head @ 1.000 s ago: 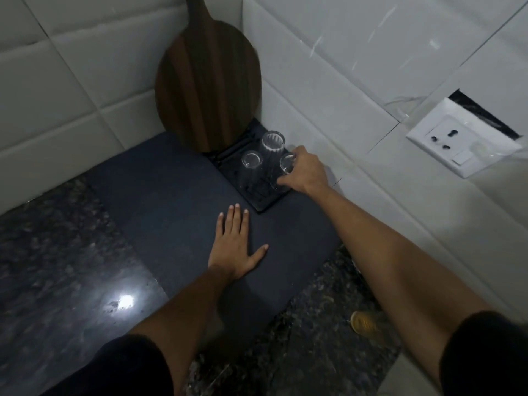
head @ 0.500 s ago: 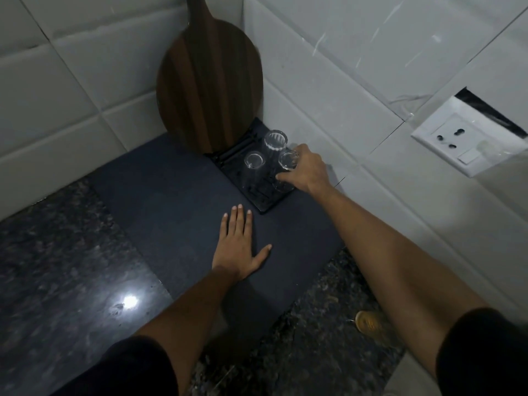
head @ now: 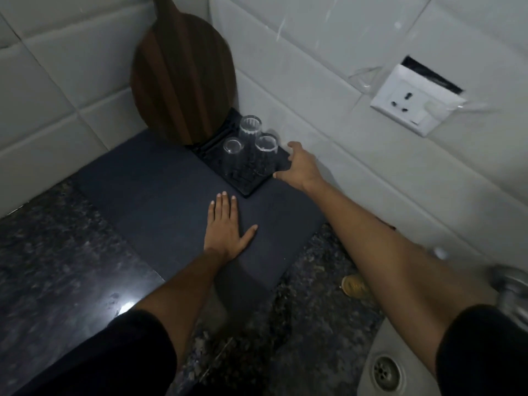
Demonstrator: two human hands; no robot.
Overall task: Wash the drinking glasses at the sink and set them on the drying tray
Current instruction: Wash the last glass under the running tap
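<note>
Three clear drinking glasses stand on the black drying tray [head: 248,188] in the corner: a ribbed one at the back [head: 250,127], one at the front left [head: 232,155] and one at the right [head: 266,151]. My right hand [head: 300,167] hovers just right of the right glass, fingers spread, holding nothing. My left hand [head: 227,227] lies flat, palm down, on the dark mat [head: 154,184] in front of the tray.
A round wooden cutting board [head: 180,78] leans in the tiled corner behind the tray. A wall socket [head: 414,104] sits on the right wall. The sink with its drain [head: 385,372] and a blurred metal tap [head: 511,284] lie at lower right. A yellow scrubber [head: 355,285] rests on the granite counter.
My right hand has let go of the right glass and drawn back to the right, fingers opening. The view has shifted so the sink shows. My left hand stays flat.
</note>
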